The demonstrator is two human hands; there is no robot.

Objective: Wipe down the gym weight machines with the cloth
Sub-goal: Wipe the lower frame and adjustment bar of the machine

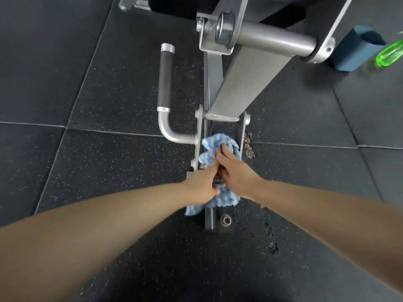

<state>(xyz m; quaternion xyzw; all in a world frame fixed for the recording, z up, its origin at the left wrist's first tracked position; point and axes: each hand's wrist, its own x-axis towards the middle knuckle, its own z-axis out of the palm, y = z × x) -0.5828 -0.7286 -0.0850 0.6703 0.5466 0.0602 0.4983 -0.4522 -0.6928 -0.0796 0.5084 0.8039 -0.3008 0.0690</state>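
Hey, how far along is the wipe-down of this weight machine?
Nothing shows as finished. In hand: the left hand and right hand both grip the blue cloth low on the machine's base rail. Apparently left: the black-grip handle, the sloped grey beam and the round bar.

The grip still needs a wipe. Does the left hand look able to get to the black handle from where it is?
Probably yes: the black handle stands uncovered up and left of the left hand, with only floor between them, though that hand now grips the cloth.
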